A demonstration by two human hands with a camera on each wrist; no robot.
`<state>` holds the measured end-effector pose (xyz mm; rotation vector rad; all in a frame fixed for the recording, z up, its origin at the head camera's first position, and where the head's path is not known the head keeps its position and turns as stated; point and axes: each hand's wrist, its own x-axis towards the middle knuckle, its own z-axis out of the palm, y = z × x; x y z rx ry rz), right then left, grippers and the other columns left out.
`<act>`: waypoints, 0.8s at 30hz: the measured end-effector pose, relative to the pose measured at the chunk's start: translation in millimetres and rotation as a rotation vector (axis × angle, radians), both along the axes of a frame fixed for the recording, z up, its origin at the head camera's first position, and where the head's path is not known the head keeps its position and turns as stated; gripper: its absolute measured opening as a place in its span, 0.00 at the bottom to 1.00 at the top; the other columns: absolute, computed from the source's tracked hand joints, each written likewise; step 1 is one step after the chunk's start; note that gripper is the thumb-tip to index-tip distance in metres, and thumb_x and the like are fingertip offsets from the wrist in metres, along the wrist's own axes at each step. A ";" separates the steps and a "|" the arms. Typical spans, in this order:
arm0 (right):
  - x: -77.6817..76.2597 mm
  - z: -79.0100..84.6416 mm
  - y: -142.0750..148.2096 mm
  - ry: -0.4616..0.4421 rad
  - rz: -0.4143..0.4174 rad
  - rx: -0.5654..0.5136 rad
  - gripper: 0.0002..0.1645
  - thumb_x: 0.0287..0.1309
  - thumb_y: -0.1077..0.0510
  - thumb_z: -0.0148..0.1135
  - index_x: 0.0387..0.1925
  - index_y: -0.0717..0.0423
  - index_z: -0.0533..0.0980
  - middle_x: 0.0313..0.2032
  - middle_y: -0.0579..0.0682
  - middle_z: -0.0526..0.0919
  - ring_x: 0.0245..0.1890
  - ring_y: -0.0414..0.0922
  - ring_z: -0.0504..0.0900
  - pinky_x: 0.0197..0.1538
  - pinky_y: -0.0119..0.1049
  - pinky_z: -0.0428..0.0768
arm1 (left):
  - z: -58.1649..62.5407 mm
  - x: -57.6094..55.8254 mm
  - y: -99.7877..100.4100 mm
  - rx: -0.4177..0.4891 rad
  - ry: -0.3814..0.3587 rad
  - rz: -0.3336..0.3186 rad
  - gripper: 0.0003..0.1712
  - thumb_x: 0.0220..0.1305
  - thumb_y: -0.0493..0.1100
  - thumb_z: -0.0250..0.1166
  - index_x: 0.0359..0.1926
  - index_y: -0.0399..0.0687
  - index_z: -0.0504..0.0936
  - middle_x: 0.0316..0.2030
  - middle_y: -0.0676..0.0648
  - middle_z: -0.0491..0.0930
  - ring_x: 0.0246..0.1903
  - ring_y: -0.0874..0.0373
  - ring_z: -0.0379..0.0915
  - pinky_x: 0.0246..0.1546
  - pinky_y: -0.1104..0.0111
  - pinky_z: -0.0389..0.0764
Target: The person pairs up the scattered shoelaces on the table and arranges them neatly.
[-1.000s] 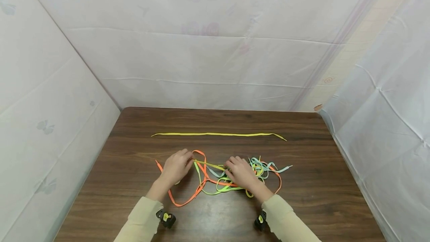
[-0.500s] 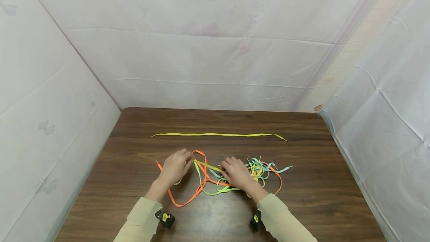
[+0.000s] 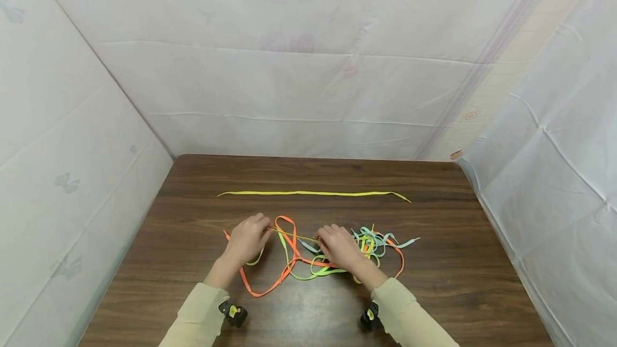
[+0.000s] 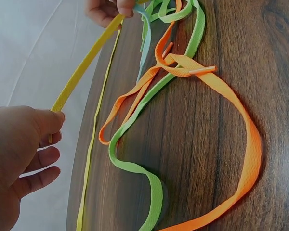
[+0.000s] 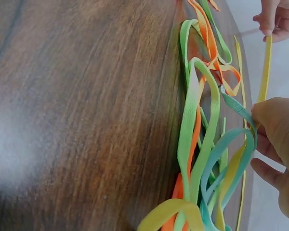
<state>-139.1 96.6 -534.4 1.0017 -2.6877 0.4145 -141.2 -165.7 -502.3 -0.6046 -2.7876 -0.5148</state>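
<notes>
A yellow shoelace (image 4: pixel 84 67) is stretched between both hands, above the table. My left hand (image 3: pixel 248 239) pinches it close to its tip between thumb and finger, the other fingers loosely bent. Farther along, my right hand (image 3: pixel 340 249) pinches the same lace. A light-blue shoelace (image 5: pixel 237 107) passes right by the right fingertips; whether they also hold it I cannot tell. Below the hands, an orange shoelace (image 4: pixel 253 154) and a green shoelace (image 4: pixel 155 192) lie in loose loops. At the far side, another yellow shoelace (image 3: pixel 308 193) lies nearly straight across the table.
Right of the right hand is a tangle of light-blue, yellow, green and orange laces (image 3: pixel 375 243). The brown wooden table (image 3: pixel 308 317) is bounded by white hanging sheets (image 3: pixel 289 84) behind and at both sides. Each wrist wears a black camera (image 3: pixel 233 315).
The right hand has shifted a little left along the yellow lace. My left hand has drawn slightly left with the tip, and the stretch between the hands now looks tauter and thinner.
</notes>
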 end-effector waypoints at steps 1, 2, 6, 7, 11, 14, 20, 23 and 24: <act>0.0 0.6 0.7 -0.001 0.000 0.008 0.02 0.56 0.58 0.61 0.33 0.48 0.77 0.29 0.40 0.78 0.28 0.37 0.73 0.30 0.30 0.70 | 0.3 0.1 -0.5 -0.002 0.002 -0.002 0.05 0.51 0.38 0.69 0.29 0.51 0.80 0.24 0.56 0.73 0.21 0.67 0.65 0.19 0.73 0.67; 0.3 1.4 1.5 -0.001 0.001 0.014 0.02 0.55 0.57 0.62 0.33 0.48 0.77 0.29 0.41 0.78 0.29 0.37 0.73 0.30 0.31 0.70 | 0.6 0.3 -1.0 -0.003 0.003 -0.003 0.05 0.51 0.38 0.69 0.29 0.51 0.80 0.24 0.56 0.73 0.21 0.67 0.65 0.19 0.73 0.67; 0.9 4.6 4.6 0.019 0.008 0.024 0.01 0.54 0.57 0.63 0.29 0.48 0.77 0.27 0.41 0.76 0.27 0.38 0.71 0.28 0.31 0.69 | 0.3 0.6 -2.8 -0.014 0.003 -0.004 0.06 0.50 0.38 0.70 0.28 0.50 0.80 0.24 0.55 0.72 0.20 0.66 0.65 0.19 0.73 0.67; 1.0 5.3 5.2 0.031 0.010 0.021 0.02 0.54 0.57 0.63 0.29 0.48 0.77 0.27 0.41 0.76 0.27 0.38 0.71 0.28 0.31 0.69 | -0.1 0.6 -3.3 -0.015 0.002 -0.005 0.06 0.50 0.38 0.70 0.28 0.50 0.80 0.23 0.55 0.72 0.20 0.66 0.65 0.19 0.73 0.67; 1.9 8.2 7.6 0.064 0.020 0.023 0.03 0.53 0.57 0.64 0.27 0.48 0.77 0.26 0.41 0.75 0.26 0.38 0.70 0.28 0.31 0.67 | -0.7 1.5 -5.4 -0.017 -0.017 -0.004 0.05 0.51 0.38 0.69 0.27 0.49 0.80 0.23 0.55 0.71 0.20 0.65 0.64 0.20 0.71 0.66; 2.1 10.8 10.3 0.082 0.028 0.038 0.04 0.53 0.57 0.64 0.27 0.48 0.76 0.26 0.41 0.74 0.26 0.38 0.69 0.28 0.30 0.66 | -1.7 2.2 -7.8 -0.022 -0.017 -0.009 0.05 0.51 0.38 0.69 0.27 0.49 0.80 0.22 0.55 0.71 0.20 0.65 0.63 0.20 0.71 0.66; 1.7 18.3 17.1 0.105 0.035 0.081 0.04 0.52 0.56 0.65 0.28 0.47 0.76 0.27 0.41 0.74 0.27 0.39 0.69 0.28 0.31 0.65 | -3.2 3.2 -14.1 -0.048 0.018 -0.009 0.06 0.49 0.38 0.70 0.26 0.49 0.80 0.22 0.55 0.70 0.20 0.64 0.63 0.20 0.70 0.67; 0.7 21.1 20.9 0.119 0.032 0.094 0.05 0.52 0.56 0.66 0.27 0.47 0.76 0.27 0.42 0.74 0.27 0.40 0.69 0.29 0.32 0.65 | -1.3 4.5 -17.8 -0.049 0.012 0.007 0.06 0.49 0.38 0.70 0.26 0.49 0.80 0.22 0.55 0.70 0.20 0.64 0.62 0.20 0.70 0.66; 0.5 22.0 22.3 0.126 0.029 0.097 0.05 0.51 0.56 0.66 0.27 0.47 0.76 0.27 0.42 0.74 0.27 0.40 0.70 0.29 0.32 0.66 | -0.7 4.9 -19.1 -0.048 0.009 0.011 0.06 0.49 0.38 0.70 0.26 0.49 0.80 0.22 0.55 0.70 0.20 0.64 0.62 0.20 0.70 0.66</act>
